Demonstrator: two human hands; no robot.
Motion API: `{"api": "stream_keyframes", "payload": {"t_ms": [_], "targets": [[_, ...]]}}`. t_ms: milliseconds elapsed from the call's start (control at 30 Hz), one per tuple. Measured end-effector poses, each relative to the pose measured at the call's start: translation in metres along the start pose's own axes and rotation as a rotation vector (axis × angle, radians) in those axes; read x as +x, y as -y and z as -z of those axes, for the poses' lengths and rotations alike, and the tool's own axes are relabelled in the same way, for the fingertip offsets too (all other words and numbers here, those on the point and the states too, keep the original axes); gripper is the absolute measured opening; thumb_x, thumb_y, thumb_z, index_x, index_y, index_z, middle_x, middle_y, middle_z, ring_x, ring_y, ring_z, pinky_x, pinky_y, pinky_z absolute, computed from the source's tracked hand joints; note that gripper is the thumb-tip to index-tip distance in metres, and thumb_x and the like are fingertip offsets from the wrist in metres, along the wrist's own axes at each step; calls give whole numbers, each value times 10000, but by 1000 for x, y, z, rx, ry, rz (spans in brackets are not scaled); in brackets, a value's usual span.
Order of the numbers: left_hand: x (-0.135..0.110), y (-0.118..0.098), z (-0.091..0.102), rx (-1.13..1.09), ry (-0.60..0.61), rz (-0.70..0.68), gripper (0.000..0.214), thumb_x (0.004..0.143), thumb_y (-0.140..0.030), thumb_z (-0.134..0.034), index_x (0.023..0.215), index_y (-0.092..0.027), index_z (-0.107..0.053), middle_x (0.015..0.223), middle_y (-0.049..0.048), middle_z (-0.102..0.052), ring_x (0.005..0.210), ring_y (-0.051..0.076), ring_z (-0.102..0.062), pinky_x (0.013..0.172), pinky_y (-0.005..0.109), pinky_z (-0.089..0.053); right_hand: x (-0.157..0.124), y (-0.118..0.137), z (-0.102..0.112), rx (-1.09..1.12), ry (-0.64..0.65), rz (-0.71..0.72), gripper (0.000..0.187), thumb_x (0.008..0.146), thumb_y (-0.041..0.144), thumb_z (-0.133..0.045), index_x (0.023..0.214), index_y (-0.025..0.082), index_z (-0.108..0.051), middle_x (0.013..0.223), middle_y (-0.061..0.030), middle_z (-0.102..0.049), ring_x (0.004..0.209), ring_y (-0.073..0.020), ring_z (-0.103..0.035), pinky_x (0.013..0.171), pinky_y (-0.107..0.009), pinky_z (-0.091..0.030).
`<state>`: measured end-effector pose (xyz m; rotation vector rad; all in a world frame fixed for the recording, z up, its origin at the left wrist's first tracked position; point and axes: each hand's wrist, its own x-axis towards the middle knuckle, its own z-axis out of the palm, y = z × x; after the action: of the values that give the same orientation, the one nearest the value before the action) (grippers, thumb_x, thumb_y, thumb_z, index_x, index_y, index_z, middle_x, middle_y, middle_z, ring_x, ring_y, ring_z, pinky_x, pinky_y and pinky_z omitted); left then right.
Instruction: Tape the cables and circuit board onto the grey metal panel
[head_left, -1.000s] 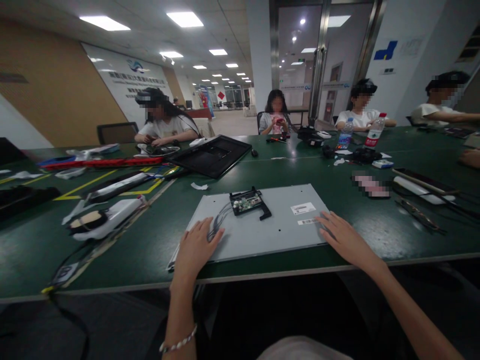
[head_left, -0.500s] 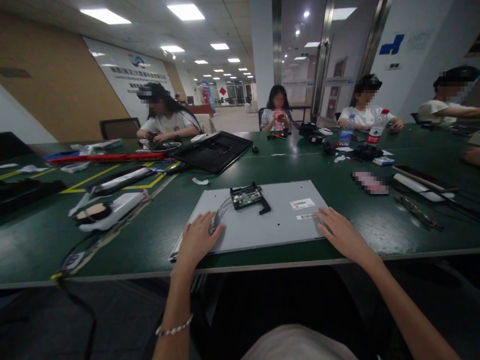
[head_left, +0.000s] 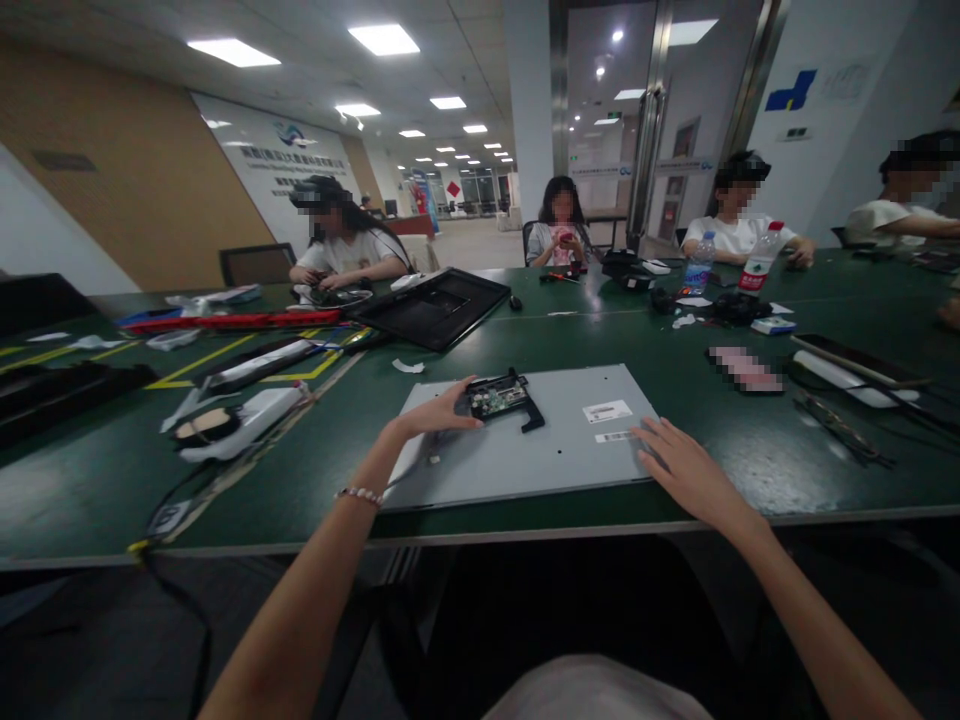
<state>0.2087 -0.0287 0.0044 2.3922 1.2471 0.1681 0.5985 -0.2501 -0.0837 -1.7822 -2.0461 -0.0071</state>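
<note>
A flat grey display panel lies on the green table in front of me, with two white labels on its right part. On it rests a small green circuit board in a black bracket. My left hand is at the board's left end, thumb and fingers apart; I cannot tell whether it touches the board. Cables run beneath that hand and are partly hidden by it. My right hand lies with fingers spread at the panel's right edge, near the labels.
Behind the panel lies a black monitor housing beside a mouse. On the left is a white device; on the right are a pink phone, a circuit strip and two bottles. Several people sit around the table.
My left hand has moved forward and right, from the panel's left front part to the circuit board's left end. My right hand stays at the panel's right edge.
</note>
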Motion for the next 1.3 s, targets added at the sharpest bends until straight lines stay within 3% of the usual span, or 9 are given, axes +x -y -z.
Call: {"api": "stream_keyframes", "payload": {"t_ms": [200, 433, 633, 767, 900, 1300], "targets": [[3, -1, -21, 21, -118, -68, 986, 692, -595, -671, 1496, -143, -322, 1542, 161, -344, 1405, 301, -341, 1163, 418, -246, 0, -1, -1, 13, -5, -3, 508, 972, 453, -337, 1406, 238, -492, 1516, -77, -417, 1420, -302, -328, 1131, -526, -338], [8, -3, -30, 76, -149, -107, 954, 707, -636, -657, 1484, -167, -362, 1520, 153, -387, 1393, 314, -363, 1152, 420, -257, 2, -4, -4, -13, -50, -45, 503, 961, 448, -349, 1378, 218, -511, 1477, -101, -460, 1401, -323, -352, 1107, -543, -359], [19, -19, -40, 62, -117, -144, 969, 699, -633, -671, 1488, -166, -357, 1533, 154, -364, 1407, 326, -332, 1156, 434, -234, 6, 3, 0, -60, -163, -84, 514, 960, 436, -354, 1395, 196, -489, 1458, -126, -477, 1406, -329, -338, 1112, -560, -330], [28, -31, -40, 52, -64, -160, 1019, 687, -636, -677, 1512, -168, -305, 1541, 144, -354, 1399, 327, -344, 1160, 433, -224, 8, 15, 7, -1, -10, 77, 538, 970, 465, -361, 1441, 218, -442, 1493, -92, -448, 1399, -273, -367, 1134, -486, -332], [32, -37, -37, 36, -44, -135, 1061, 690, -638, -668, 1526, -128, -260, 1544, 151, -346, 1396, 327, -345, 1155, 410, -237, 9, 21, 12, -20, 88, 96, 554, 969, 508, -375, 1455, 248, -429, 1516, -77, -420, 1412, -280, -347, 1142, -511, -303], [34, -32, -39, 43, -35, -122, 1118, 663, -641, -688, 1541, -148, -203, 1562, 150, -309, 1407, 327, -328, 1158, 410, -229, 9, 18, 9, -7, 72, 84, 514, 970, 476, -399, 1432, 260, -463, 1510, -85, -428, 1412, -285, -347, 1122, -534, -322]]}}
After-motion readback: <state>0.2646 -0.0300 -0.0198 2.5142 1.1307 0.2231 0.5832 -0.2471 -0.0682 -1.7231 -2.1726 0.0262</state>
